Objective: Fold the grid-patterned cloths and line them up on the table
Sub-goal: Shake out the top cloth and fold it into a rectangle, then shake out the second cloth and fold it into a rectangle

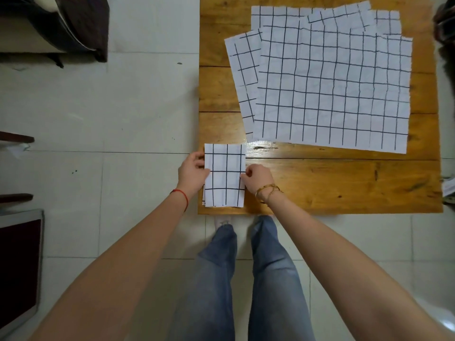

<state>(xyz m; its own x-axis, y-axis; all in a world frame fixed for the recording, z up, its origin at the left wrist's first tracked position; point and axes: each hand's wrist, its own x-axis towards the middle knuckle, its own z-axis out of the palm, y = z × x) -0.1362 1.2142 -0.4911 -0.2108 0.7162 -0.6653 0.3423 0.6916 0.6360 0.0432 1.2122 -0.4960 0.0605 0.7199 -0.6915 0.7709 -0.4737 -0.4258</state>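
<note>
A small folded white cloth with a black grid (pixel 224 173) lies at the near left corner of the wooden table (pixel 344 183). My left hand (pixel 193 172) grips its left edge, fingers curled over it. My right hand (pixel 257 179) pinches its right edge at mid-height. A second folded layer peeks out beneath it at the bottom left. Farther back on the table lies a stack of several unfolded grid cloths (pixel 332 84), spread flat and fanned out.
The table stands on a white tiled floor (pixel 123 107). Dark furniture (pixel 73 25) is at the top left, and a framed dark panel (pixel 19 267) at the lower left. My legs in jeans (pixel 246 279) are right at the table's front edge.
</note>
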